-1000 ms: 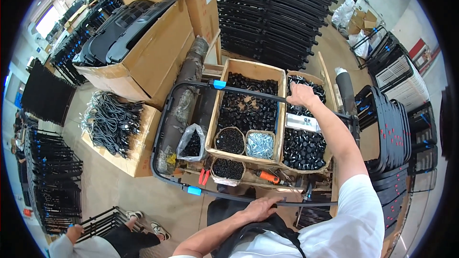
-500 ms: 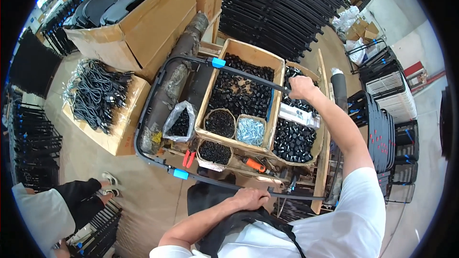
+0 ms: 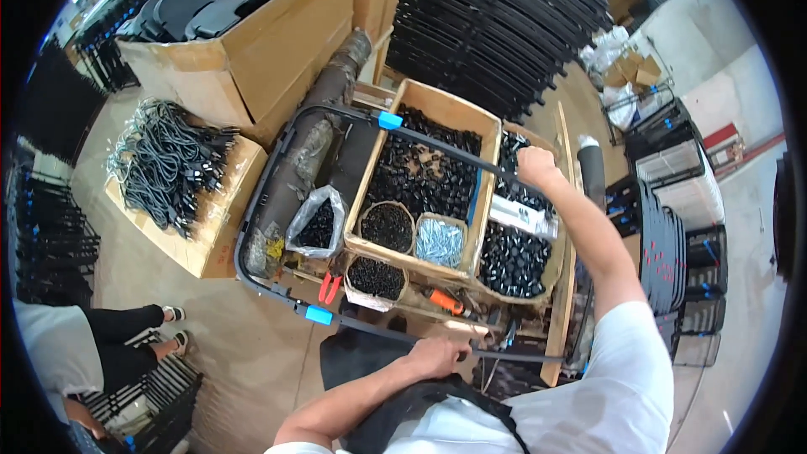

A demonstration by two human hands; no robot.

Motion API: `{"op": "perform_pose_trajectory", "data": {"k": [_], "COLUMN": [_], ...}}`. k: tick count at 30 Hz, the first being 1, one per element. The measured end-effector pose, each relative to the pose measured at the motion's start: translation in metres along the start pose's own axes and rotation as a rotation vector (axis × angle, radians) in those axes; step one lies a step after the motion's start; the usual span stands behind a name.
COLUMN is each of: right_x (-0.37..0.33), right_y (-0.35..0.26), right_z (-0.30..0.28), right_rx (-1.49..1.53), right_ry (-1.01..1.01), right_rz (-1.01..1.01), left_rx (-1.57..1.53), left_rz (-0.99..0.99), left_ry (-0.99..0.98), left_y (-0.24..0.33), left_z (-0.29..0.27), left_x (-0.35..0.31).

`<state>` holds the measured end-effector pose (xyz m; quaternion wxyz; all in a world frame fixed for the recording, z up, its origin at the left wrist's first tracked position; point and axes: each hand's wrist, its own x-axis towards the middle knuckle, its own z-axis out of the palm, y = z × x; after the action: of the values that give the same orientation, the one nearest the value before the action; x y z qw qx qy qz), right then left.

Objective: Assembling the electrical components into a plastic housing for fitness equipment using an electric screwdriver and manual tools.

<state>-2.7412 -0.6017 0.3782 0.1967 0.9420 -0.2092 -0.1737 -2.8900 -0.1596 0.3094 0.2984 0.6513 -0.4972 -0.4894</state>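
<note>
Curled around the near rail of the black frame (image 3: 361, 324), our left hand (image 3: 437, 356) looks clamped on it by the near edge of the wooden bench (image 3: 558, 319). Our right hand (image 3: 536, 166) is at the far rail, toward the bench's right edge; we cannot tell whether its fingers close on it. Outward, the frame spans the bench, its far rail crossing over the wooden box (image 3: 454, 109), its rounded end along the left edge. We judge it light, stiff but springy, smooth rather than fragile, best held by both long rails, clear of the blue tabs (image 3: 319, 315).
</note>
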Motion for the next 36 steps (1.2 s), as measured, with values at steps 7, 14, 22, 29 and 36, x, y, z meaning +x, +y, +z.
{"op": "perform_pose_trajectory", "data": {"k": [7,14,22,29,36], "right_x": [0.005,0.002,0.000,-0.001,-0.003], "right_y": [-0.015,-0.018,-0.015,-0.022,-0.024], "right_z": [-0.014,-0.013,-0.007,-0.003,-0.016], "right_rx": [0.091,-0.058,0.007,0.138,0.031], "right_ry": [0.035,-0.124,0.077,0.121,-0.103], "right_rz": [-0.082,-0.199,-0.114,-0.193,-0.109], "left_rx": [0.033,0.096,0.176,0.077,0.182], "left_rz": [-0.056,0.024,0.016,-0.092,-0.038], "left_ry": [-0.006,0.136,0.102,-0.092,0.087], "left_y": [0.008,0.000,0.003,0.007,0.011], "left_z": [0.015,0.027,0.023,0.024,0.029], "left_x": [-0.003,-0.001,-0.007,-0.003,0.007]}}
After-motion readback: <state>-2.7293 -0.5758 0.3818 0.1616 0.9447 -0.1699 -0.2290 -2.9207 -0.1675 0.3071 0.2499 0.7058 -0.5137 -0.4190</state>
